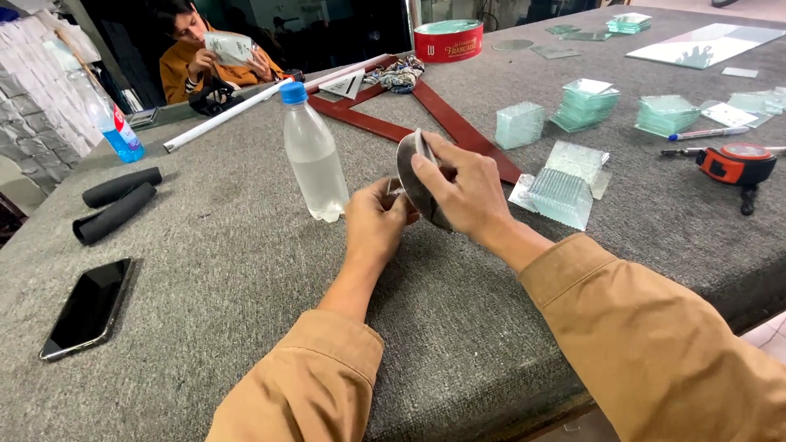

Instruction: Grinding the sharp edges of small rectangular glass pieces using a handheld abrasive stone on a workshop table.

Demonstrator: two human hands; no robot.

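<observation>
My right hand point(458, 192) grip clamps a round grey disc point(416, 182); my left hand point(375, 225) pinches its lower edge beside the water bottle point(315, 155).

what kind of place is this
Most likely a small glass-cutting workshop. Stacks of small cut glass pieces lie on a grey felt-covered workbench, with a tape measure and a red-brown wooden triangle nearby.

The table point(246, 245) is grey and fuzzy. The bottle point(314, 155) is clear with a blue cap. The phone point(86, 309) on the near left is black. The far tin point(447, 41) is red. The sleeves point(647, 336) are tan. The tape measure point(737, 164) on the right is orange and black. The glass stacks point(585, 104) look pale green.
</observation>
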